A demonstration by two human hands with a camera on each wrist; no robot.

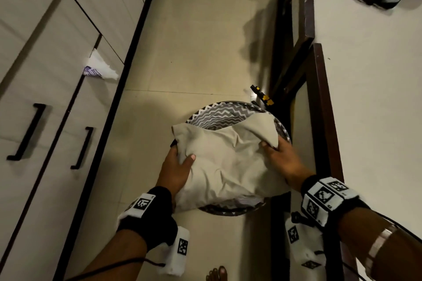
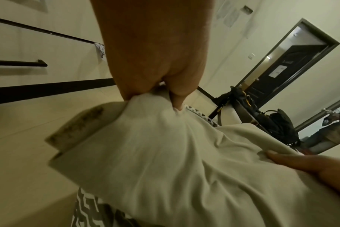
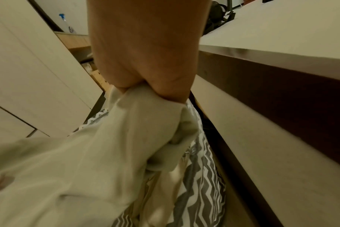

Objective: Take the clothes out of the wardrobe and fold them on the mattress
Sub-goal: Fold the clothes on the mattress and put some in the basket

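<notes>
From the head view, the person stands on the tiled floor (image 1: 194, 41) between the wardrobe (image 1: 45, 75) and the bed frame (image 1: 319, 98), with the mattress (image 1: 370, 86) to the right. Both hands hold a beige garment (image 1: 228, 162) bunched over a round basket (image 1: 228, 107) with a grey zigzag lining. The left hand (image 1: 177, 166) grips the garment's left edge, thumb on top; the right hand (image 1: 280, 157) clutches its right corner. A scrap of white cloth (image 1: 100, 68) sticks out between the wardrobe doors.

In the left wrist view, the fingers (image 2: 177, 95) of the left hand are curled tight into a fold of the cloth, which hangs above the basket's patterned side.

In the right wrist view, the right hand's fingers (image 3: 169, 90) are closed round a wad of the fabric, just beside the bed frame's dark rail (image 3: 281, 79).

To do this step well, it seems best to lift the garment straight up clear of the basket rim, keeping both grips at opposite edges so it opens flat, then swing it right over the rail onto the mattress without dragging it.
</notes>
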